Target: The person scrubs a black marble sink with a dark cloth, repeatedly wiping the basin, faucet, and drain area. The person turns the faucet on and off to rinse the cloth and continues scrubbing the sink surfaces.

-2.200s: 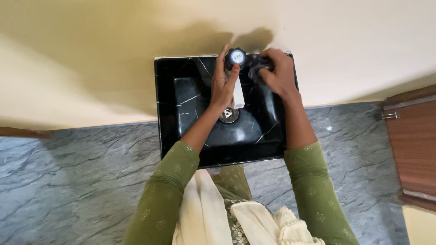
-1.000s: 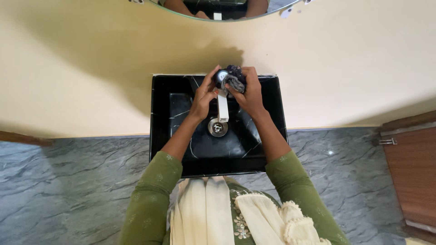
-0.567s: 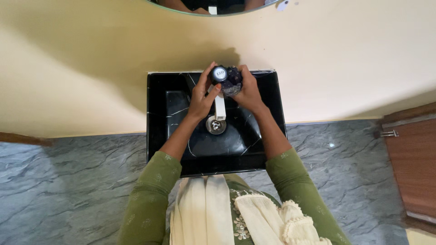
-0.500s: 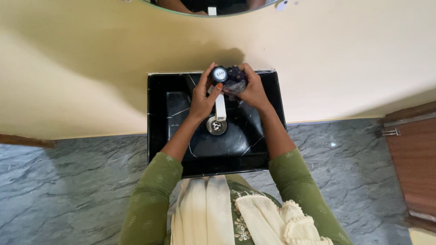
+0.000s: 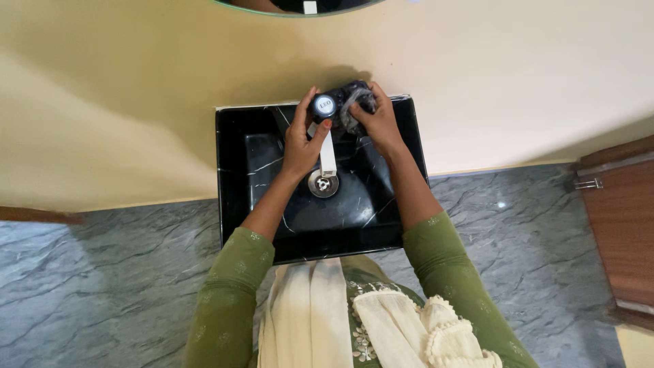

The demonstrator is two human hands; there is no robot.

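Nearest the camera, a cream scarf (image 5: pixel 320 313) hangs between green sleeves (image 5: pixel 235 286); grey marble floor (image 5: pixel 102 272) either side; wooden cabinet (image 5: pixel 623 232) at right, well apart. Next the black marble-veined basin (image 5: pixel 238 204), dry-looking, drain (image 5: pixel 323 183) bare in the bowl; white spout (image 5: pixel 328 153) reaches over it. Left hand (image 5: pixel 303 140) fingers curled round the tap, thumb up by the round tap knob (image 5: pixel 324 106), steadying it. Right hand (image 5: pixel 378 126) fingers closed tight on a dark crumpled cloth (image 5: pixel 354 102), pressed to the right side of the knob at the basin's back rim. Judged: tap wiping mid-way; knob in hand, spout and basin apparently left; cannot tell what's clean. Beyond, cream wall (image 5: pixel 511 61); mirror (image 5: pixel 300 5) edge on top. Nothing blocks either hand.
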